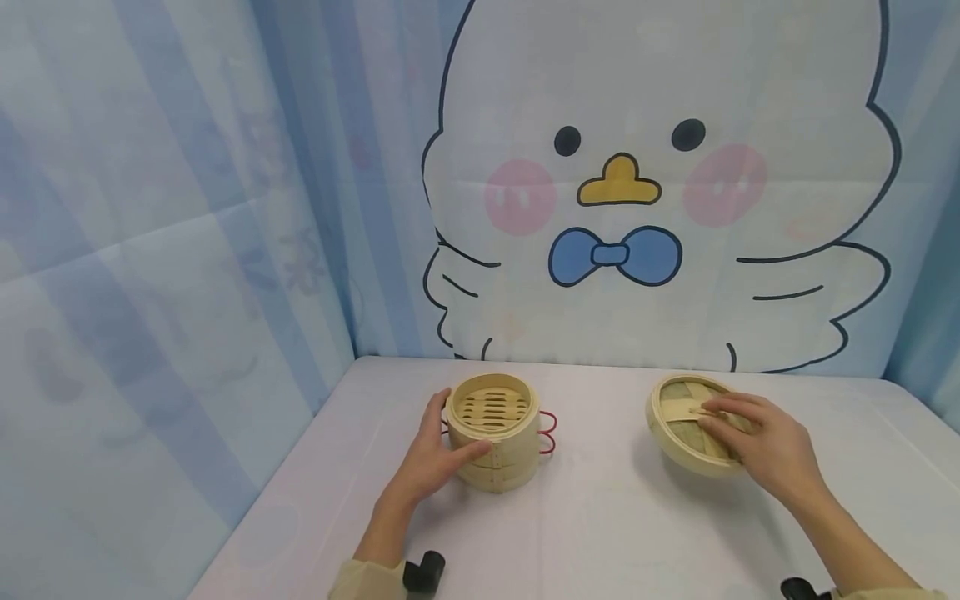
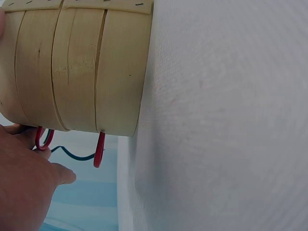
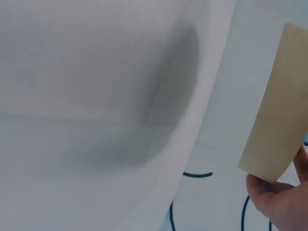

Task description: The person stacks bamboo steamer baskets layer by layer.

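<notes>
A round stacked bamboo steamer (image 1: pixel 498 454) stands on the table, its slatted top tier uncovered. My left hand (image 1: pixel 437 458) grips its left side, thumb across the front and fingers round the back. In the left wrist view, the steamer's banded wall (image 2: pixel 77 67) fills the upper left, and red loops (image 2: pixel 99 149) stick out near the fingers. My right hand (image 1: pixel 765 442) pinches the strap handle on top of the woven bamboo lid (image 1: pixel 678 400). Tilted, the lid hangs above the table at the right. The right wrist view shows the lid's rim (image 3: pixel 279 106) edge-on.
A white cloth covers the table (image 1: pixel 592 533). Behind it hangs a curtain (image 1: pixel 615 317) with a cartoon bird, and a blue striped curtain (image 1: pixel 150 292) runs along the left side. The lid's shadow (image 3: pixel 178 86) falls on the cloth.
</notes>
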Available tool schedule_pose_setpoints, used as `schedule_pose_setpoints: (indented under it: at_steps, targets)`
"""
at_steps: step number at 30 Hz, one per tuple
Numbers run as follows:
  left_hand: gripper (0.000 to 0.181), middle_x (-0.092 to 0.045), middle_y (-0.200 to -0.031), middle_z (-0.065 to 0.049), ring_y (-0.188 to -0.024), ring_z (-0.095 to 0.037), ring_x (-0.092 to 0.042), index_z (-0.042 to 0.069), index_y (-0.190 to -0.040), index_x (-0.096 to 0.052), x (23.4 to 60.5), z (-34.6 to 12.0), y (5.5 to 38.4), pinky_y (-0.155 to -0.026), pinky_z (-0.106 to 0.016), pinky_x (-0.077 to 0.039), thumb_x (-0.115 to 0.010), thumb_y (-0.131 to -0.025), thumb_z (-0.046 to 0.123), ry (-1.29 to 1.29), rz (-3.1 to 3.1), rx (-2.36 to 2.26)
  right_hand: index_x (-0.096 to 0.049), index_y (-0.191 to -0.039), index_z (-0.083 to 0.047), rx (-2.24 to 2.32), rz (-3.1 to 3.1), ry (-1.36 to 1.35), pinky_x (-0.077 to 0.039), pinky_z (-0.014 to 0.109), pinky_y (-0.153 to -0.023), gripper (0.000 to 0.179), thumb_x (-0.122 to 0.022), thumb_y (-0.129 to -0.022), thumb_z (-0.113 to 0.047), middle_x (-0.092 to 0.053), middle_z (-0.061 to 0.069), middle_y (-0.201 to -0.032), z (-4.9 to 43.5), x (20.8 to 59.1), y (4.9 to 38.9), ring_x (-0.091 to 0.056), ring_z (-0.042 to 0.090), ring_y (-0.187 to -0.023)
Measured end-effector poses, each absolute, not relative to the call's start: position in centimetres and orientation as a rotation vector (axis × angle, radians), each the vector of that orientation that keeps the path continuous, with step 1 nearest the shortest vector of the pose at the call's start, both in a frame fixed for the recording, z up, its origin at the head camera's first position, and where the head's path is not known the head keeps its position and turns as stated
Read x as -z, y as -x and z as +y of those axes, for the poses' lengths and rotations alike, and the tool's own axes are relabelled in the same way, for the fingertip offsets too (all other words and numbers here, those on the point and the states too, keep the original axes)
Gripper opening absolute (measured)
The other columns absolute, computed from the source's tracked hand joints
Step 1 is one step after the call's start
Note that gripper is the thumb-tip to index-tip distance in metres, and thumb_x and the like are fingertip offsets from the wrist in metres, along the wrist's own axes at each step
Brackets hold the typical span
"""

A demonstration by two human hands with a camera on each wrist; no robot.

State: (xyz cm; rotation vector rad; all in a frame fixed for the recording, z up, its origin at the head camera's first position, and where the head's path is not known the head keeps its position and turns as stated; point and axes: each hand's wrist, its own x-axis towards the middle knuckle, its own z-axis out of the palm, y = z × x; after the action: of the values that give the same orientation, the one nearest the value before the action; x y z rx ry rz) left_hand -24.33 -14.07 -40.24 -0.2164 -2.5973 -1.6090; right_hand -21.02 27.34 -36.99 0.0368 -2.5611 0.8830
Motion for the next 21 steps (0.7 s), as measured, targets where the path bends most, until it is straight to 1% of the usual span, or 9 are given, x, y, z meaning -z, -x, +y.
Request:
schedule_pose_setpoints:
  at_steps: [13,21]
  targets:
    - [0.112,-0.02,-0.165,-0.017,-0.147,-0.039,-0.026,0.009,-0.16,-0.019,40.3,-14.0,24.4,-0.114,-0.065,-0.025,-0.086,-0.078,0.047,0.213,-2.604,1.592,-0.07,-0.118,0.002,-0.909,-2.56,-0.022,-0.035,0.071,-0.1,0.038,-0.072,-0.096,-0.029,-0.054,0.029,-0.135,26.4,36.0,21.1,-0.042,0.056,-0.128]
    - [0.113,-0.02,-0.165,-0.016,-0.148,-0.039,-0.025,0.009,-0.16,-0.02,40.2,-14.0,24.4,-0.114,-0.064,-0.024,-0.086,-0.077,0.048,0.219,-2.603,1.59,-0.071,-0.117,0.002,-0.962,-2.535,-0.038,-0.035,0.07,-0.101,0.038,-0.074,-0.095,-0.029,-0.055,0.028,-0.135,25.5,35.4,21.1,-0.042,0.056,-0.129]
